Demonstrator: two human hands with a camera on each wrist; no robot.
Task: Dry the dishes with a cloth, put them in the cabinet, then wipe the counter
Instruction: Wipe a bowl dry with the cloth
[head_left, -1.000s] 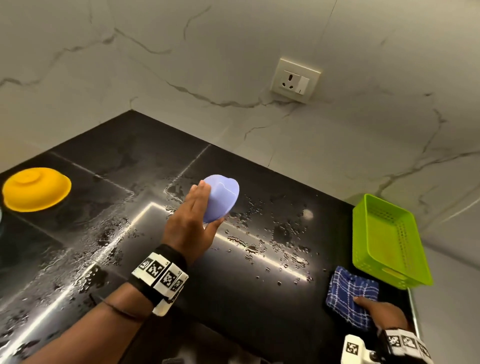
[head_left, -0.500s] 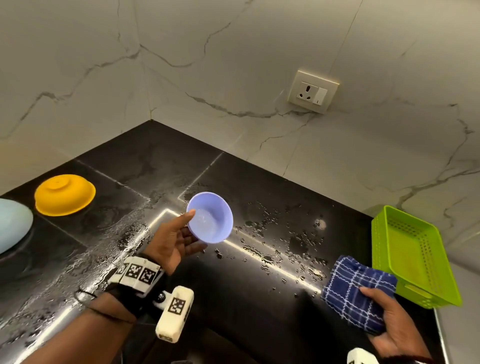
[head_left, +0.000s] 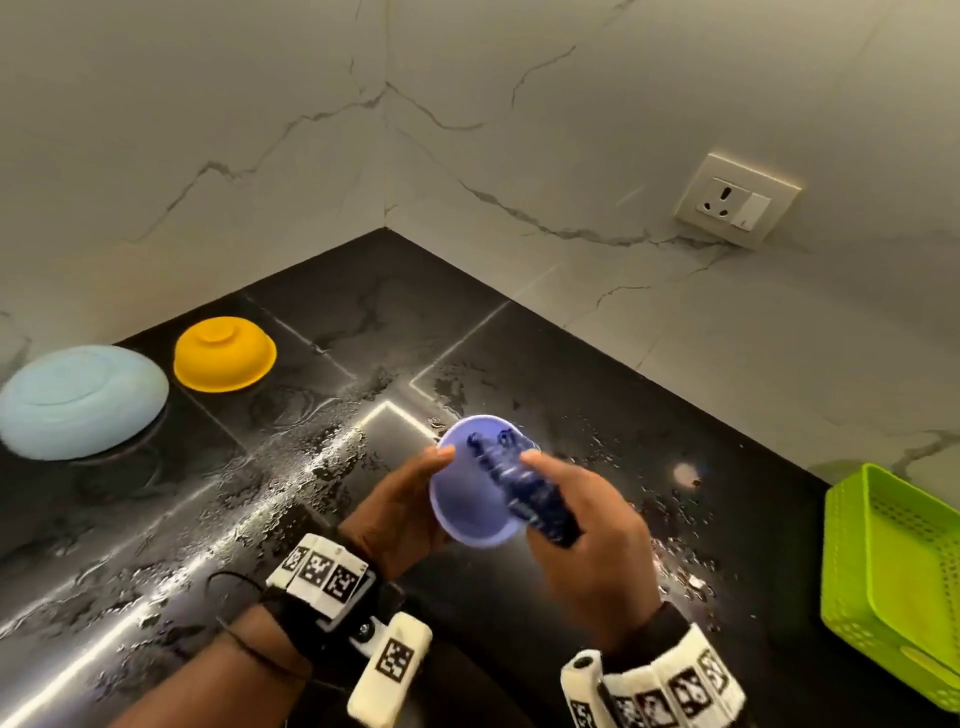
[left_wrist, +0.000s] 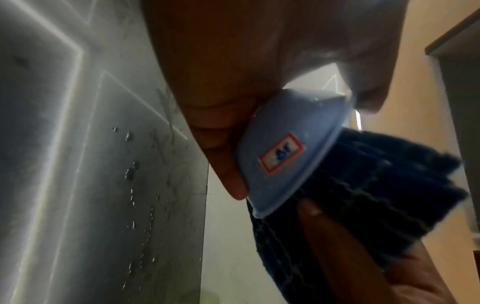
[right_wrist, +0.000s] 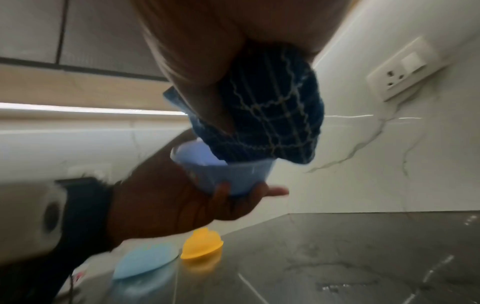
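My left hand (head_left: 402, 506) grips a small lilac bowl (head_left: 470, 506) above the wet black counter (head_left: 322, 322), thumb on the rim and fingers under the base. The bowl (left_wrist: 288, 152) carries a red-framed sticker on its outer wall. My right hand (head_left: 582, 519) holds a dark blue checked cloth (head_left: 524, 480) and pushes it into the bowl's mouth. In the right wrist view the cloth (right_wrist: 270, 115) hangs from my fingers into the bowl (right_wrist: 228, 174). An orange bowl (head_left: 224, 353) and a pale blue plate (head_left: 80, 400) lie upside down at the counter's left.
A lime green perforated basket (head_left: 893, 587) stands at the right edge of the counter. Water drops and streaks (head_left: 670, 551) cover the middle of the counter. A white wall socket (head_left: 735, 200) sits on the marble backsplash. Marble walls meet in a corner behind.
My right hand lifted the cloth off the counter and brought it left into the bowl. My left hand turned the bowl mouth-up and drew it nearer.
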